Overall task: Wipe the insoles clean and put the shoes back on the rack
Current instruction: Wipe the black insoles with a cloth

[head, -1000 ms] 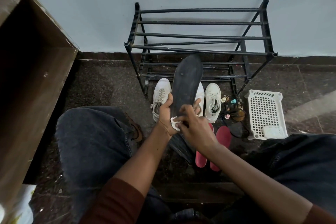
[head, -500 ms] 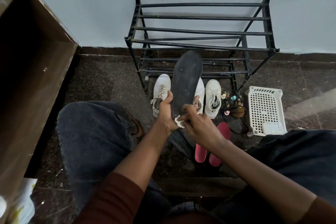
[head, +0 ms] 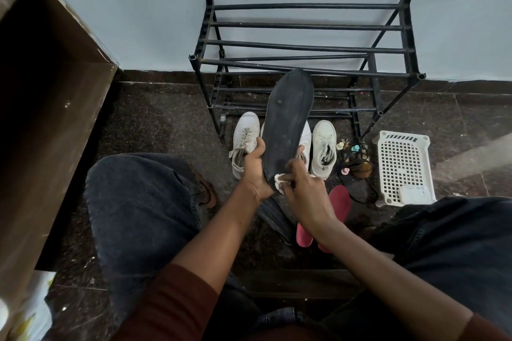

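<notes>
A: While the dark insole (head: 286, 124) points its toe at the rack (head: 304, 44), who holds it?

B: The left hand (head: 255, 171) wraps round its heel end. That keeps the flat side up for cleaning.

A: And the right hand (head: 304, 188)?

B: It pinches a small white wipe (head: 279, 181) and presses it on the heel, to rub there.

A: Where are the shoes?

B: The white shoes (head: 322, 147) sit on the floor (head: 155, 124), not on the rack yet. Two red insoles (head: 336, 202) lie near, maybe waiting their turn.
</notes>
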A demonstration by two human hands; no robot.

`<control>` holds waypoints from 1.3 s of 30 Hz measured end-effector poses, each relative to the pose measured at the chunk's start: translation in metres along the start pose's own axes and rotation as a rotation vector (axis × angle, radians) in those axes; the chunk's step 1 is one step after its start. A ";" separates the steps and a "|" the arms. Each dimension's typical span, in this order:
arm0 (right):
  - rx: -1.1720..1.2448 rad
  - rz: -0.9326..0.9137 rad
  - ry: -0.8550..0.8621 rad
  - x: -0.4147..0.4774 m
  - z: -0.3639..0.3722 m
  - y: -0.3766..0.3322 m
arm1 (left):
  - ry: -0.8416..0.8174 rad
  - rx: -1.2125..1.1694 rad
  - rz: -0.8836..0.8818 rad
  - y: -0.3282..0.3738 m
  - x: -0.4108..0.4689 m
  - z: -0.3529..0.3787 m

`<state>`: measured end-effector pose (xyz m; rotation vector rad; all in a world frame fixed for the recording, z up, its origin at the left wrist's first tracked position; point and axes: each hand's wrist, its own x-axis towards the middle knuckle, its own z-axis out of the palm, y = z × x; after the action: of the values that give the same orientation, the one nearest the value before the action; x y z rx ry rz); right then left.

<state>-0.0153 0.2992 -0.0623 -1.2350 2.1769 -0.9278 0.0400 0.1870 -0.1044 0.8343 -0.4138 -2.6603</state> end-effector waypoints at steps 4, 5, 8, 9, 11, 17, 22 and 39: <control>-0.045 -0.008 0.127 0.031 -0.011 0.003 | 0.016 0.056 0.010 -0.004 -0.004 0.005; -0.082 -0.017 0.188 0.041 -0.014 0.004 | 0.020 0.056 0.016 -0.004 -0.004 0.006; -0.152 -0.036 0.263 0.062 -0.020 0.004 | 0.066 0.045 0.033 -0.006 -0.004 0.006; -0.149 -0.041 0.258 0.064 -0.020 0.004 | 0.071 0.040 0.037 -0.006 -0.004 0.005; -0.153 -0.037 0.244 0.061 -0.015 0.005 | 0.058 0.033 0.042 -0.005 -0.004 0.004; -0.150 -0.151 0.060 0.017 0.001 0.003 | 0.100 0.065 0.010 -0.007 -0.005 -0.002; -0.195 -0.053 0.165 0.047 -0.009 0.009 | 0.072 0.047 0.000 -0.009 -0.008 0.003; 0.084 0.235 0.077 0.005 -0.004 0.011 | 0.110 -0.031 0.042 -0.014 -0.002 -0.002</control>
<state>-0.0265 0.3005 -0.0678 -0.8942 2.2584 -0.9698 0.0397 0.2004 -0.1097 0.9469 -0.3576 -2.5618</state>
